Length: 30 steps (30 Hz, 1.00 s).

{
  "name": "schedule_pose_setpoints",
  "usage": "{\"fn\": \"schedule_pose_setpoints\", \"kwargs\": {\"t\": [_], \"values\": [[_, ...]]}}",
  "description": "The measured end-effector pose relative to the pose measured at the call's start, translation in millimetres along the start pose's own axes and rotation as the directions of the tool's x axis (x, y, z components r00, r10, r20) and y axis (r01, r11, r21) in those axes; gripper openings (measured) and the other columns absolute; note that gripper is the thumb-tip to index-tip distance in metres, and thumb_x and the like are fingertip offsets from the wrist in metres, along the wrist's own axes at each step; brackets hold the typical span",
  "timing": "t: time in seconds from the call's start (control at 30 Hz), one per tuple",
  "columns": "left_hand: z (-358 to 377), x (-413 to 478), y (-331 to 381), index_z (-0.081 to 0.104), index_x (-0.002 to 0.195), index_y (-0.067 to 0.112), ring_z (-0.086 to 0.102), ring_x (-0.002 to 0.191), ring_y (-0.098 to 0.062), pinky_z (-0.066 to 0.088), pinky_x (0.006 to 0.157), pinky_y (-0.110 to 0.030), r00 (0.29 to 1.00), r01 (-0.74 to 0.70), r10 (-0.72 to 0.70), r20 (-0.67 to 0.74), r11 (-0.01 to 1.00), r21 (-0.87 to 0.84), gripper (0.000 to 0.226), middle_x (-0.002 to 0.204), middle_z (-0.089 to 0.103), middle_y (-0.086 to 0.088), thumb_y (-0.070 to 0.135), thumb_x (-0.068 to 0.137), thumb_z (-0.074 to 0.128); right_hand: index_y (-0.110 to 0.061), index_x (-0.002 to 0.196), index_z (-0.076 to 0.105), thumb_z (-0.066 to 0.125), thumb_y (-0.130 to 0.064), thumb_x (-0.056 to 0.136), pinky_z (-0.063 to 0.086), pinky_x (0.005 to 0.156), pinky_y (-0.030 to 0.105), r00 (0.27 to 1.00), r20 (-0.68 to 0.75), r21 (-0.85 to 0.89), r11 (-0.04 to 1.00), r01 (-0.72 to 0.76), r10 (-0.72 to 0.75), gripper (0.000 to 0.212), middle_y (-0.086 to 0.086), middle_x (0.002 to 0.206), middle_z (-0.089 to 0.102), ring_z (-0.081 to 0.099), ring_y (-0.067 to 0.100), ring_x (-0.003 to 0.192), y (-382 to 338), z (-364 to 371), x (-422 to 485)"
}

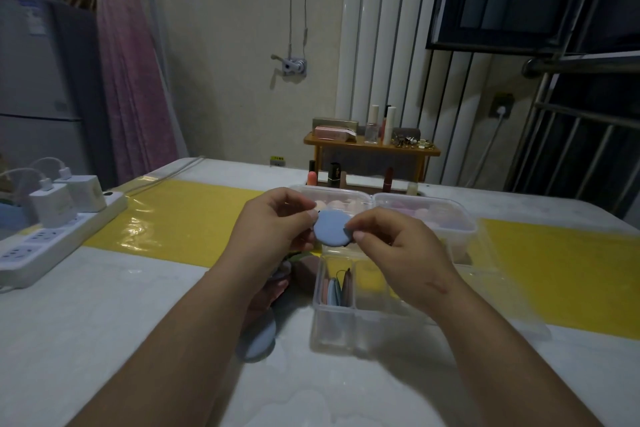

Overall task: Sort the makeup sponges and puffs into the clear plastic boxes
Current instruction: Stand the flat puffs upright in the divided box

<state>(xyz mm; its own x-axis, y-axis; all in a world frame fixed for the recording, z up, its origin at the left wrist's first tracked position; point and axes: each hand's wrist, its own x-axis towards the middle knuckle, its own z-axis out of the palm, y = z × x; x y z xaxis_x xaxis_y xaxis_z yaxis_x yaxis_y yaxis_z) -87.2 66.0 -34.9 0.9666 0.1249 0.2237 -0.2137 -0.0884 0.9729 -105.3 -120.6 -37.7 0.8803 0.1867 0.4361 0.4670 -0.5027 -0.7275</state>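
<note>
You hold the blue puff (330,229) just above the far edge of the divided box (332,333). Your left hand (273,222) pinches its left rim and your right hand (391,239) pinches its right, likely to turn it edgewise to slot beside the upright puffs (337,288) in that box's left compartment. Left of the box lie loose puffs (258,343); beyond it, the sponge box (464,239) holds pale sponges.

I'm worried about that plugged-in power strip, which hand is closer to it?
Left. The left hand pinches the blue puff on the side toward the power strip, well apart from it; the right hand pinches the puff's other edge, farther away.
</note>
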Motion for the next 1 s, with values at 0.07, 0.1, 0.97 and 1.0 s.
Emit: {"fn": "schedule_pose_setpoints", "kwargs": {"t": [0.07,0.1,0.97,1.0], "values": [[1,-1,0,0.069,0.091,0.010,0.070,0.070,-0.022,0.057,0.061,-0.029,0.999,0.008,-0.008,0.040,1.000,0.007,0.005,0.083,0.073,-0.008,0.007,0.087,0.070,-0.036,0.090,0.068,0.062,-0.017,0.094,0.055,0.074,0.020,0.999,-0.046,0.017,1.000,0.006,-0.006,0.021,-0.013,0.090,0.066,0.061,0.002,0.087,0,-1,1],[1,-1,0,0.070,0.091,0.010,0.070,0.072,-0.023,0.057,0.062,-0.028,0.998,0.008,-0.009,0.060,1.000,0.019,0.006,0.084,0.073,-0.009,0.007,0.086,0.070,-0.033,0.090,0.069,0.064,-0.016,0.093,0.057,0.075,0.024,0.998,-0.064,0.037,0.999,0.001,0.002,0.018,-0.010,0.089,0.068,0.063,0.005,0.085,0,-1,1],[-8,11,-17,0.066,0.084,0.032,0.059,0.084,-0.013,0.047,0.070,-0.029,0.981,-0.130,0.193,-0.016,0.720,0.681,0.006,0.087,0.067,0.011,0.027,0.087,0.068,-0.034,0.072,0.071,0.066,-0.019,0.082,0.058,0.075,0.030,0.962,0.166,-0.362,0.921,-0.144,0.216,0.018,-0.012,0.077,0.068,0.063,0.006,0.079,-6,-14,-4],[-8,11,-18,0.065,0.083,0.033,0.059,0.084,-0.012,0.046,0.069,-0.029,0.981,-0.130,0.193,-0.015,0.718,0.684,0.007,0.086,0.067,0.012,0.027,0.087,0.068,-0.035,0.074,0.070,0.065,-0.019,0.082,0.057,0.075,0.029,0.959,0.175,-0.377,0.915,-0.142,0.221,0.019,-0.013,0.078,0.068,0.063,0.005,0.080,-8,-14,-4]]}}
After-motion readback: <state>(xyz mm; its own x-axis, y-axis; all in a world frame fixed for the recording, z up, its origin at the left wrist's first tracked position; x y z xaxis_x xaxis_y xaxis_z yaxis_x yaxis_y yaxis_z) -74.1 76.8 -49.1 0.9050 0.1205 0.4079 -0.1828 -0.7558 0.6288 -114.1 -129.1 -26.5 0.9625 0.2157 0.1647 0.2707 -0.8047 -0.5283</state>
